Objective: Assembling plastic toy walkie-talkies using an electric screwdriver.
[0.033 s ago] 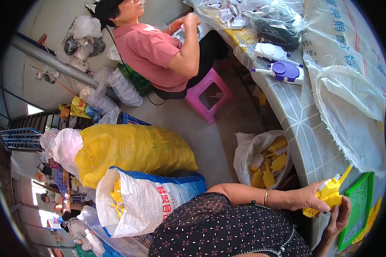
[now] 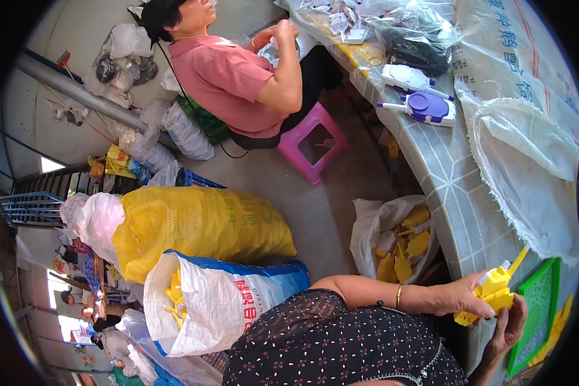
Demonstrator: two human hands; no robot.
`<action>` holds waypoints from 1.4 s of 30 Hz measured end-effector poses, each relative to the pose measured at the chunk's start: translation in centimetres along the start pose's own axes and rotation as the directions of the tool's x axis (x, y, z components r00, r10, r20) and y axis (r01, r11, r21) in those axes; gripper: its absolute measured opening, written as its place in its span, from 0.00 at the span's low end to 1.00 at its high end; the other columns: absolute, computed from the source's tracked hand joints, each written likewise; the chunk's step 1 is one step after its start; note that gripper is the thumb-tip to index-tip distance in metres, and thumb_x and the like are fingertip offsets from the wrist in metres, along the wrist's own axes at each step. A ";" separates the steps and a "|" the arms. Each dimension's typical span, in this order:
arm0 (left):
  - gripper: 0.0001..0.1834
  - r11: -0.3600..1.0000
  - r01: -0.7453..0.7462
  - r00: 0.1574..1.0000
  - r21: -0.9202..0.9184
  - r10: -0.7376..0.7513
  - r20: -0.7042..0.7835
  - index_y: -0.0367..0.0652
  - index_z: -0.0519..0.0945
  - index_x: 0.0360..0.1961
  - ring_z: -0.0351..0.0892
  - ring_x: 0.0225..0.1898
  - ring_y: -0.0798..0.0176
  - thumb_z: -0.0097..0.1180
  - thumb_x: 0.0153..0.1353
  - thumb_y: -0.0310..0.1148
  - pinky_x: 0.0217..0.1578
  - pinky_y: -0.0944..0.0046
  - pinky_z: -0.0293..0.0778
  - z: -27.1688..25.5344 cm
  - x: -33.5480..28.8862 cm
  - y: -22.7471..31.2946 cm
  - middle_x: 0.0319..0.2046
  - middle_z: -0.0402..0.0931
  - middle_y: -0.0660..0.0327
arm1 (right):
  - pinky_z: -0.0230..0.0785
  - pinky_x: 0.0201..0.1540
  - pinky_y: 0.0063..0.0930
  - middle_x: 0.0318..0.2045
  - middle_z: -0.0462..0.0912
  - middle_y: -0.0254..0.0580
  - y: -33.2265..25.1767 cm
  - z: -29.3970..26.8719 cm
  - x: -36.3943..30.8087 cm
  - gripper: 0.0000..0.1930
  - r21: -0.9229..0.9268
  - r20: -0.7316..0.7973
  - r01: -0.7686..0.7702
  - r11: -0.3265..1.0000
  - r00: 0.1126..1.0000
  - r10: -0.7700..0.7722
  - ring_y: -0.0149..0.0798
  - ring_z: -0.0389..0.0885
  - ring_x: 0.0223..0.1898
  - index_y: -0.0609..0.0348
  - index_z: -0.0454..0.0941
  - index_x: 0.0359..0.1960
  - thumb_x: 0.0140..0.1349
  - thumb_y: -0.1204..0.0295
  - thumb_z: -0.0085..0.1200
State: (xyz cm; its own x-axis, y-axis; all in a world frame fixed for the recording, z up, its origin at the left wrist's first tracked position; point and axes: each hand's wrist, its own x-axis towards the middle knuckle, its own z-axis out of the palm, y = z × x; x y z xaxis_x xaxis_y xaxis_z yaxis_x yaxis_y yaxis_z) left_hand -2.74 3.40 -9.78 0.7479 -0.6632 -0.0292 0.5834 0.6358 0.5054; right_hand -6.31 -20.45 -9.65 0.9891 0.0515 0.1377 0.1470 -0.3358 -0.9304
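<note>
The left hand point(image 2: 460, 297), a gold bangle at its wrist, is clamped on a yellow plastic piece point(image 2: 497, 300) with a white part and a yellow stick, held at the near edge of the worktop point(image 2: 460, 212). The right hand point(image 2: 513, 323) has its fingers bent against the piece's lower edge; whether they grip it, I cannot tell. Just beyond lies a green-rimmed tray point(image 2: 548, 268). Farther along are a white-and-purple plastic piece point(image 2: 429, 107) and a white woven sack point(image 2: 527, 151). Below the worktop, a whitish bag point(image 2: 365, 225) holds more yellow pieces point(image 2: 402, 267).
</note>
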 end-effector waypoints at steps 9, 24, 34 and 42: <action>0.41 0.999 -0.043 0.991 0.009 0.044 -0.128 0.46 0.63 0.71 0.83 0.45 0.65 0.72 0.59 0.31 0.41 0.60 0.84 -0.2 0.1 -1.2 0.52 0.79 0.60 | 0.67 0.64 0.32 0.56 0.77 0.43 -0.8 -0.3 -1.1 0.19 0.151 -0.183 -0.013 0.988 0.982 0.041 0.37 0.76 0.59 0.68 0.70 0.61 0.71 0.77 0.55; 0.35 0.994 -0.105 0.991 0.004 0.105 -0.087 0.44 0.60 0.74 0.72 0.67 0.49 0.47 0.75 0.54 0.60 0.42 0.77 4.5 1.8 -3.4 0.67 0.69 0.56 | 0.77 0.45 0.26 0.48 0.81 0.40 -5.6 -2.4 -2.9 0.23 0.443 -0.193 -0.048 0.895 0.970 0.147 0.31 0.81 0.46 0.62 0.69 0.67 0.72 0.74 0.56; 0.34 0.981 0.183 0.983 -0.063 -0.182 0.011 0.44 0.63 0.72 0.77 0.63 0.50 0.48 0.75 0.55 0.60 0.41 0.76 8.4 3.0 -7.5 0.64 0.72 0.51 | 0.74 0.52 0.30 0.51 0.82 0.39 -5.8 -7.7 -6.9 0.18 -0.118 -0.097 0.137 0.983 0.984 -0.149 0.35 0.80 0.49 0.59 0.78 0.58 0.67 0.76 0.61; 0.35 0.961 0.262 0.964 -0.090 -0.256 0.073 0.45 0.63 0.71 0.79 0.60 0.45 0.46 0.75 0.59 0.57 0.40 0.80 9.8 3.7 -9.4 0.62 0.73 0.48 | 0.78 0.51 0.35 0.58 0.77 0.50 -5.8 -8.3 -10.0 0.29 -0.489 -0.118 0.299 0.819 0.908 -0.402 0.47 0.79 0.57 0.58 0.77 0.61 0.58 0.65 0.72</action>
State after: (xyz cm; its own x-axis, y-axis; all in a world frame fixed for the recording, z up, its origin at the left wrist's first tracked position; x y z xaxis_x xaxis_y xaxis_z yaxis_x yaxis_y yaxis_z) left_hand -8.54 -8.95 -6.15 0.5487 -0.8307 -0.0942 0.7848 0.4730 0.4005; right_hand -17.04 -26.88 -2.83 0.8392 0.0705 0.5392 0.4170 -0.7199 -0.5549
